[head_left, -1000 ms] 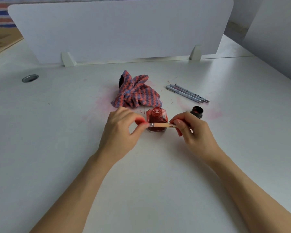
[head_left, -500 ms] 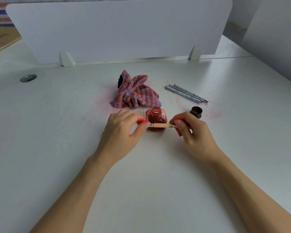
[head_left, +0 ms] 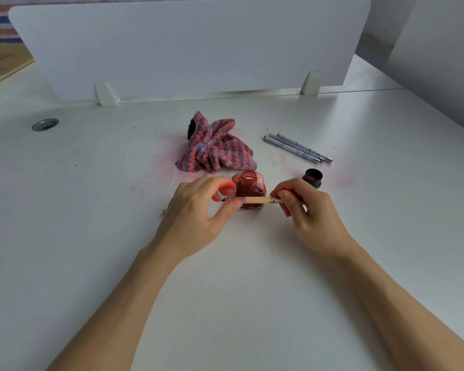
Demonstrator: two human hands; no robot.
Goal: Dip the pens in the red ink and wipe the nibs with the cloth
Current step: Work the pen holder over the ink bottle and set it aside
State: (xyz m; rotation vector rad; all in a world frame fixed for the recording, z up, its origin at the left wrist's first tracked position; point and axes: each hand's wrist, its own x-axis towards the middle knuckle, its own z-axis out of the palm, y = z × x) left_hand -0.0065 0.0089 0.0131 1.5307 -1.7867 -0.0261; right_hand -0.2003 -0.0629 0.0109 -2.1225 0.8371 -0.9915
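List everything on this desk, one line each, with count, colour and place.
ink bottle: one, red, open, desk centre, behind the held pen
pen: one, tan barrel, held level between both hands
grey pens: three, side by side, right of the cloth
cloth: one, pink and blue striped, crumpled behind the bottle
cap: one, black, right of the bottle
grommet: one, grey, far left
divider: one, white, back edge
left hand: pinching the nib end
right hand: gripping the barrel's tail

Cloth (head_left: 217, 148) behind ink bottle (head_left: 249, 186); pens (head_left: 297, 148) behind-right, cap (head_left: 312, 178) right.
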